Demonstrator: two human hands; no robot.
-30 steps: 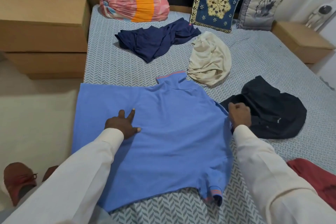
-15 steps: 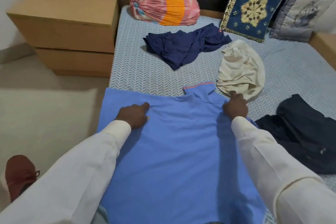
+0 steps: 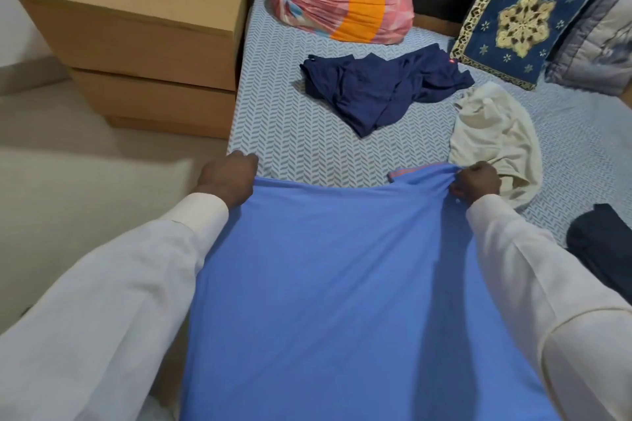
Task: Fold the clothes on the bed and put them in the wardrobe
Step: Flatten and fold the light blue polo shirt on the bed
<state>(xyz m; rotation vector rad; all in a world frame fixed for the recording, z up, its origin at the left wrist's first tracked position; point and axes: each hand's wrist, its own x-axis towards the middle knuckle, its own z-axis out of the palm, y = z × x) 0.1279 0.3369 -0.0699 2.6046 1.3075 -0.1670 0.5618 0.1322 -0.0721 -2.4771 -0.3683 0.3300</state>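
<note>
Head view: the left hand [image 3: 227, 178] is gripping the upper left edge of the blue shirt [image 3: 342, 284], while the right hand [image 3: 477, 181] is pinching it beside the collar. The shirt is stretching between them over the bed [image 3: 301, 133], near a navy garment [image 3: 383, 89] and a cream garment [image 3: 496, 137].

Bed colours
A blue shirt [image 3: 342, 284], a grey-chevron sheet [image 3: 290, 133], a navy garment [image 3: 376, 92] and a cream garment [image 3: 492, 133] are shown.
</note>
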